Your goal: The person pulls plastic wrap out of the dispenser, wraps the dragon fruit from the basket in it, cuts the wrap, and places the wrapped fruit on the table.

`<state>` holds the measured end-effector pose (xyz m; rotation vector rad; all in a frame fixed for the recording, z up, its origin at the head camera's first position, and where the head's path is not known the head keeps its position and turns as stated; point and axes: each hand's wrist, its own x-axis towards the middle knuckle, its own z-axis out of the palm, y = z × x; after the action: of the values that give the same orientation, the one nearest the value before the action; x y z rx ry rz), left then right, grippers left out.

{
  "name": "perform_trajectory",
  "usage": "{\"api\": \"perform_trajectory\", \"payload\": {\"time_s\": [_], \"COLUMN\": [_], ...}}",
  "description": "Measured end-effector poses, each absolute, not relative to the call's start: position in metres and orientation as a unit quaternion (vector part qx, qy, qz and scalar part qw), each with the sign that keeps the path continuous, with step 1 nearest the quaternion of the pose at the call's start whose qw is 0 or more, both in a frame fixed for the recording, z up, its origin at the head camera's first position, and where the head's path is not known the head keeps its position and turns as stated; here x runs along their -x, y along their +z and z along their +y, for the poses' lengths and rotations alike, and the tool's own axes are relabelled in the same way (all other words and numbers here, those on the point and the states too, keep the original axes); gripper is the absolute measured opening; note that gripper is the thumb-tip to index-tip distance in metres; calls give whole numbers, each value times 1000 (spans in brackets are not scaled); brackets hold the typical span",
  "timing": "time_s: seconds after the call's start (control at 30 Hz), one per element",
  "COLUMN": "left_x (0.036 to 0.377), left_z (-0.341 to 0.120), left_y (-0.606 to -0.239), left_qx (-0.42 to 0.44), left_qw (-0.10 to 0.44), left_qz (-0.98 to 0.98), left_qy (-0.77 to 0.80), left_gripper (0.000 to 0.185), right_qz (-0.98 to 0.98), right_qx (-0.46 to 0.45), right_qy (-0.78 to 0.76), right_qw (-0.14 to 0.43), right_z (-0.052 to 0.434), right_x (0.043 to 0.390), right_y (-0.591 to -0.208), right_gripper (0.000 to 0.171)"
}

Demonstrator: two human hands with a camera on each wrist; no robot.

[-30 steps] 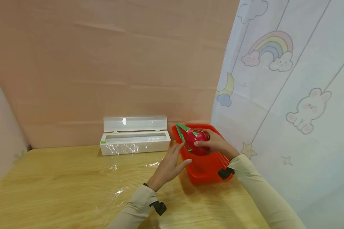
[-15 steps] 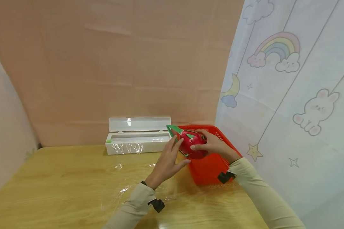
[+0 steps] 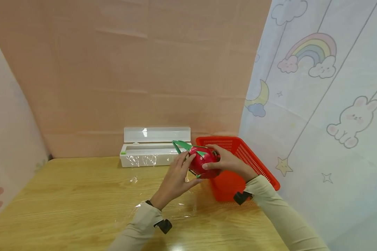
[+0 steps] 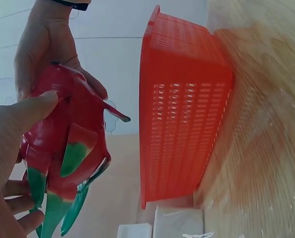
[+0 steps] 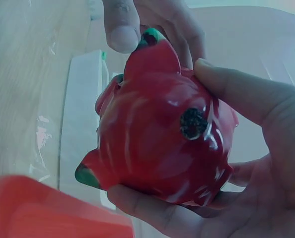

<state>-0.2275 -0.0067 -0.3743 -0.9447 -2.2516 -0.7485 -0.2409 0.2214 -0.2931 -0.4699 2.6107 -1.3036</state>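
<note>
A glossy red dragon fruit [image 3: 203, 159] with green-tipped scales is held in the air in front of the red basket, its green leafy end pointing left. My right hand [image 3: 227, 164] grips its round end, thumb on the near side, as the right wrist view also shows. From the left, my left hand [image 3: 174, 177] lays its fingers around the leafy side, with the thumb just under the fruit. In the left wrist view, left fingertips [image 4: 36, 218] overlap the green tips. The fruit's dark round end spot [image 5: 193, 124] shows in the right wrist view.
A red perforated basket [image 3: 257, 158] stands at the table's right, behind the right forearm. At the back stands a white cling film box [image 3: 147, 160] with its lid raised. Clear film [image 3: 182, 209] lies on the wooden table [image 3: 81, 202]. A patterned curtain borders the right side.
The right hand has brought the dragon fruit left and slightly down, away from over the basket. The left hand has come from beside the fruit to around its leafy side.
</note>
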Motion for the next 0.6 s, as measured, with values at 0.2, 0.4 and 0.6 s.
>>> {"api": "perform_trajectory", "payload": {"time_s": [0.2, 0.4, 0.6], "left_x": [224, 225, 222], "left_z": [-28, -49, -63], "left_y": [-378, -384, -391], "left_qx": [361, 358, 359], "left_qw": [294, 288, 277], "left_qz": [-851, -856, -860], "left_qy": [-244, -236, -236], "left_gripper": [86, 82, 79], "right_qz": [878, 874, 867], "right_qx": [187, 196, 195], "right_qy": [-431, -434, -443], "right_qw": [90, 100, 121], "right_z": [208, 192, 181], "right_x": [240, 243, 244], "right_y": [-301, -309, -318], "right_gripper": [85, 86, 88]}}
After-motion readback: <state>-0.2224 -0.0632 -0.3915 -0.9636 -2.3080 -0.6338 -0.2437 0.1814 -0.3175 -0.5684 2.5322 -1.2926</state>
